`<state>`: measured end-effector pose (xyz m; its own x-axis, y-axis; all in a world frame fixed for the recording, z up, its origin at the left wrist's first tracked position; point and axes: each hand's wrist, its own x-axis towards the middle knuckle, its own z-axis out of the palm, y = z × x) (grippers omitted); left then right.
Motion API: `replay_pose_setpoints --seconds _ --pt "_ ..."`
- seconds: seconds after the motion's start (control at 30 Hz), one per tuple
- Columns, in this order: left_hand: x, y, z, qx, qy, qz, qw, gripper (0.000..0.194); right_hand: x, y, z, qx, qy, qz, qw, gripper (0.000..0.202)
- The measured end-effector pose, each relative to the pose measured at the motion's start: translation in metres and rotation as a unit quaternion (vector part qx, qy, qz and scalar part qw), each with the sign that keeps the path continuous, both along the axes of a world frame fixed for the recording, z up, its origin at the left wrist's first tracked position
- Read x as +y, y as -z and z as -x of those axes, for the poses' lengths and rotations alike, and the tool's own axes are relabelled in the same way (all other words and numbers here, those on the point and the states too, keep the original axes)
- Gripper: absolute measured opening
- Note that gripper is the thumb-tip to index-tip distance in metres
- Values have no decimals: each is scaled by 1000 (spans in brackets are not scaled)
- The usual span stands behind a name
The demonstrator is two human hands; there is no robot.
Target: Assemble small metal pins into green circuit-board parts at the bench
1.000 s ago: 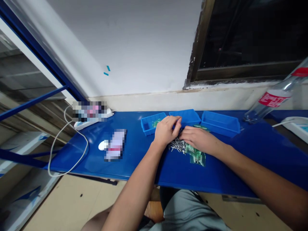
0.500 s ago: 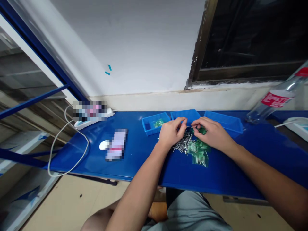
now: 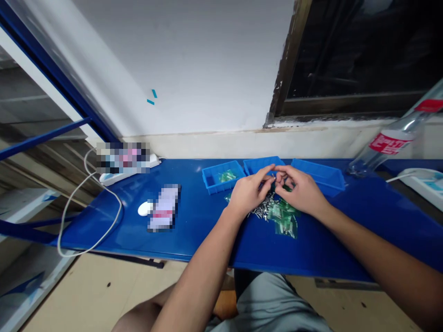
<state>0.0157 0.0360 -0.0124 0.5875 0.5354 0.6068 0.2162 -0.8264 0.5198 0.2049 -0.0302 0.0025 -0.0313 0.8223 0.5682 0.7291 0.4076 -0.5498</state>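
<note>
My left hand (image 3: 249, 191) and my right hand (image 3: 298, 186) meet above a pile of metal screws (image 3: 263, 208). Thumbs and fingers of both are bent together around a small shiny piece (image 3: 273, 177), perhaps a screw, partly hidden by the fingertips. Under and beside my right hand lie several small clear-green bags (image 3: 286, 220). Behind the hands stand three blue trays: the left one (image 3: 221, 188) holds some green bags (image 3: 227, 175), the middle one (image 3: 258, 164) is partly covered by my fingers, and the right one (image 3: 320, 177) is partly behind my right hand.
On the blue table (image 3: 200, 230), a blurred flat item (image 3: 164, 208) and a white round object (image 3: 145, 209) lie at left. A power strip (image 3: 131, 169) with a looped white cable (image 3: 119, 212) is farther left. A plastic bottle (image 3: 387, 140) leans at right.
My hands have come closer together, fingertips now touching or nearly so around the small piece. The whole view has shifted slightly.
</note>
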Motion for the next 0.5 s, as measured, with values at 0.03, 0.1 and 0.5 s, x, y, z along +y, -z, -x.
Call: replay_pose_setpoints --seconds 0.03,0.1,0.5 --pt "-1 0 0 -4 0 7 1000 53 -1 -1 0 -13 -4 -9 1000 39" --pt "-3 -1 0 -2 -11 18 1000 59 -3 -3 0 -22 -1 -25 999 35" --pt "-10 -6 -5 -100 11 161 982 33 -5 5 6 55 12 -56 997 8"
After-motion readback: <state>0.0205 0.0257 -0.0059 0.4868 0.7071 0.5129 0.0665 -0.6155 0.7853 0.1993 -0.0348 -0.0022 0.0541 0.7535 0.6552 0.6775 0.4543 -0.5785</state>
